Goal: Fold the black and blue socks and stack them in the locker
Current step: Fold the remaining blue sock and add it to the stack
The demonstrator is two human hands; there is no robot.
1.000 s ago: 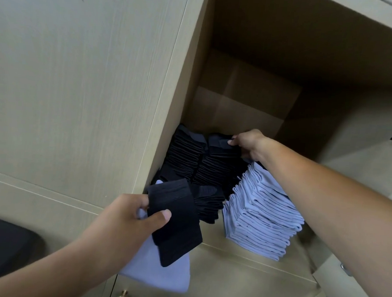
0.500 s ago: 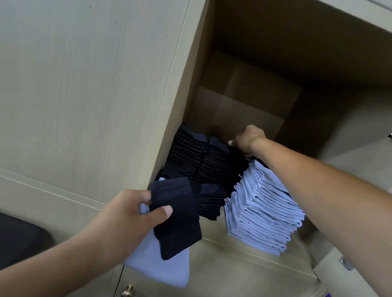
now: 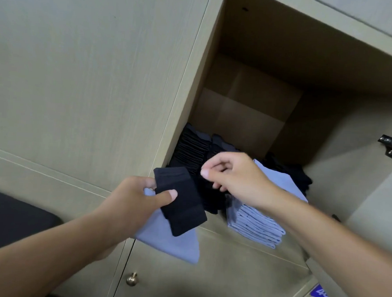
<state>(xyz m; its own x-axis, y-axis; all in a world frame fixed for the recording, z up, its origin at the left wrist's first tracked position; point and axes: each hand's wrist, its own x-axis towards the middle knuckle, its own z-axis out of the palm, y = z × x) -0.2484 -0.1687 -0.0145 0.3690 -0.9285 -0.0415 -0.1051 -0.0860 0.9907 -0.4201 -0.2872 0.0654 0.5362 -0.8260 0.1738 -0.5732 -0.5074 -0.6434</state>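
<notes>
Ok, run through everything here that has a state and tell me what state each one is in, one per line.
Locker: door open, partly filled.
Black sock: folded, pinched in left hand, outside the locker.
Blue sock: held under the black one, same grip.
Right hand: fingers loosely curled, holding nothing.
Blue stack: piled on the shelf, leaning.
Black stacks: piled at the back left.
Lower door: closed.

Left hand [image 3: 133, 197]: gripping a folded black sock [image 3: 183, 204] over a blue sock [image 3: 174, 245].
Right hand [image 3: 236, 177]: hovering empty, fingers loosely curled, before the locker [image 3: 250, 87].
</notes>
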